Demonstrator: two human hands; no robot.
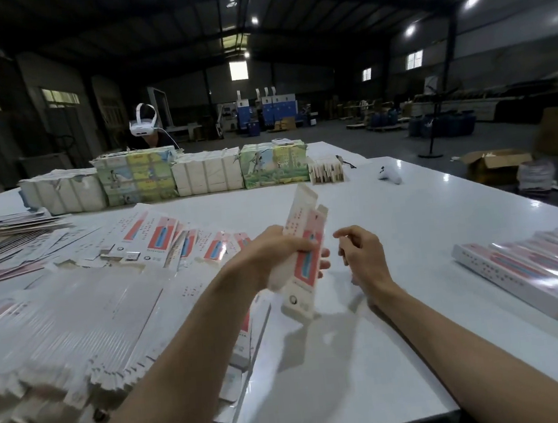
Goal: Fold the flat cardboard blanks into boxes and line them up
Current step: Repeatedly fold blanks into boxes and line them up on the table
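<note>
While the head view shows my left hand (275,250) gripping the half-formed box (308,264) round its middle, tilted above the counter's (410,232) centre, my right hand (364,254) hangs just beside it, loosely curled and empty. The card looks light, springy, glossy and easily creased, so I'd pinch the scored edges, not the flaps.
</note>
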